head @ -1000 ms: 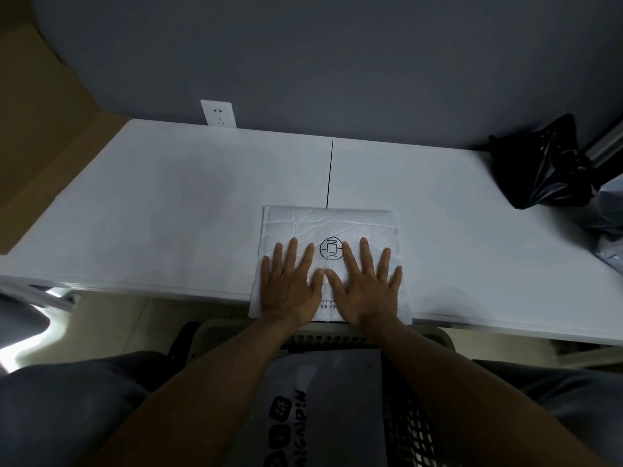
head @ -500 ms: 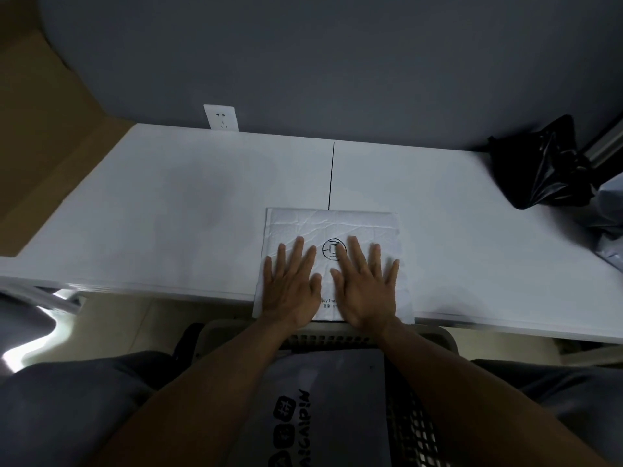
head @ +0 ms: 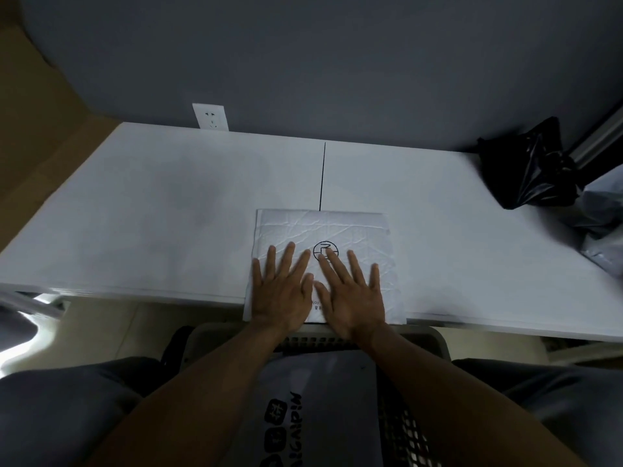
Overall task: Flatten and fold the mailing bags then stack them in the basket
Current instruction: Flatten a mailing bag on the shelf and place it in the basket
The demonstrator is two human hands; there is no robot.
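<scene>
- Pressing palm-down on a white padded mailing bag: both hands, side by side, on the bag's near half.
- Left hand: fingers straight and spread, flat on the bag's left part, gripping nothing.
- Right hand: fingers straight and spread, flat on the bag's right part, gripping nothing; its forefinger tip lies over the lower edge of the round logo printed in black on the bag.
- Thumbs point inward, close together; whether they touch, cannot tell.
- The bag lies flat at the bench front edge, centred, creased surface up; its near edge hangs slightly over the bench front.
- The bag's far edge meets the end of a dark seam running across the white bench top towards the wall.
- Basket: grey, mesh-sided, just below the bench front, between the person's legs, under the forearms.
- Grey mailing bag lies in the basket, flat, with black lettering on top.
- Black plastic bag: crumpled, at the far right of the bench, well apart from the hands.
- Grey bags heaped at the right edge, just beside the black one, partly cut off.
- Wall socket: white, on the grey wall at the bench's far edge, left of the seam.
</scene>
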